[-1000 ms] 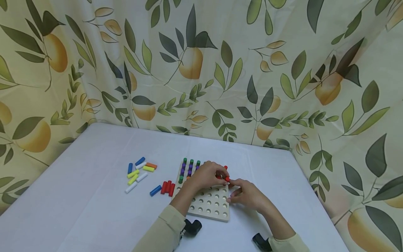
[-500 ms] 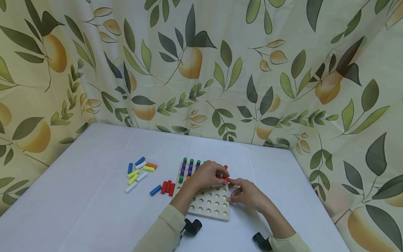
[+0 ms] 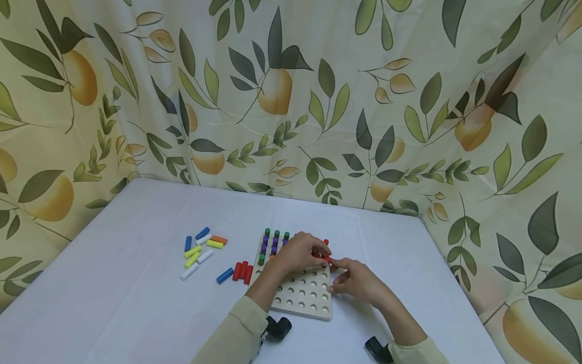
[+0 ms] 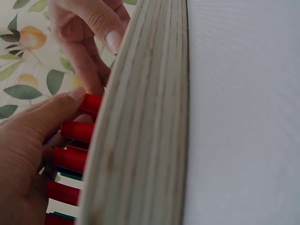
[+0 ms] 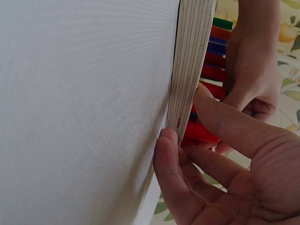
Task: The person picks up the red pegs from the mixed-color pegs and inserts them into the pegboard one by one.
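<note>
A pale wooden pegboard [image 3: 302,299] with rows of round holes lies on the table, its far rows filled with coloured pegs. My left hand [image 3: 297,253] reaches across it and pinches a red peg [image 4: 91,104] standing at the right edge; the thumb lies against its top in the left wrist view. My right hand [image 3: 359,283] is at the same edge. Its thumb and middle finger touch the board's layered side [image 5: 192,61] in the right wrist view, and its index finger reaches close to the red pegs. The left hand hides part of the peg rows.
Three loose red pegs [image 3: 243,271] and a blue peg [image 3: 225,275] lie left of the board. Farther left is a scatter of yellow pegs [image 3: 192,259], white, blue and orange ones. A leaf-and-fruit patterned curtain [image 3: 291,101] hangs behind the white table [image 3: 136,283].
</note>
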`<state>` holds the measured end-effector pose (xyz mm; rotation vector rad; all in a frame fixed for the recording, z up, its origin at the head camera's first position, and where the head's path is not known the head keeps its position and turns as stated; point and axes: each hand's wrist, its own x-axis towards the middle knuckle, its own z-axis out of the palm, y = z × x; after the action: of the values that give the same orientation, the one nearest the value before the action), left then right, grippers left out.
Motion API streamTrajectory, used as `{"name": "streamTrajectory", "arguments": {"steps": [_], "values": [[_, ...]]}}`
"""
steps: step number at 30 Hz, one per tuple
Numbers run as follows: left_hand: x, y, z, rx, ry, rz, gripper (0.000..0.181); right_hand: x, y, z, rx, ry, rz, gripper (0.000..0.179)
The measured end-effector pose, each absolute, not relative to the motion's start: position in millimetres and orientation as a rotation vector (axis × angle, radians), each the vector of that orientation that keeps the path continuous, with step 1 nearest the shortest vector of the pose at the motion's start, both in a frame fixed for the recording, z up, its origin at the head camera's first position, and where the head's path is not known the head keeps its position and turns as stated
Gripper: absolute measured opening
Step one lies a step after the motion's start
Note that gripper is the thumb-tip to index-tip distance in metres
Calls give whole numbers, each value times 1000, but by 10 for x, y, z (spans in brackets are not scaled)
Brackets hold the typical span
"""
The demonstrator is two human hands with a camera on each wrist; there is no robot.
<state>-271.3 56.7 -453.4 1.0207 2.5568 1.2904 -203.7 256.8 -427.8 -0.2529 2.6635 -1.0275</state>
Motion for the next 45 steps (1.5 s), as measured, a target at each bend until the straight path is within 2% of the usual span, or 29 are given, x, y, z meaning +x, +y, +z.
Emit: {"name": "streamTrajectory", "arguments": {"steps": [12, 25, 36, 45], "values": [[-2727, 575, -4514, 1024, 2532, 1302, 21, -2043, 2586, -4285, -255, 2662, -1036, 68], [-2706, 364, -4371, 1038, 2490, 1416, 25, -2057, 2565, -4286, -213, 2663, -1010, 70], [-2677, -134, -4200, 1060, 2558, 1369, 24, -2062, 2557, -4289, -187, 2670, -1009, 71], [-2666, -718, -4289, 1035, 2612, 1334, 26, -2059, 2536, -4287, -185, 2660, -1020, 70]]}}
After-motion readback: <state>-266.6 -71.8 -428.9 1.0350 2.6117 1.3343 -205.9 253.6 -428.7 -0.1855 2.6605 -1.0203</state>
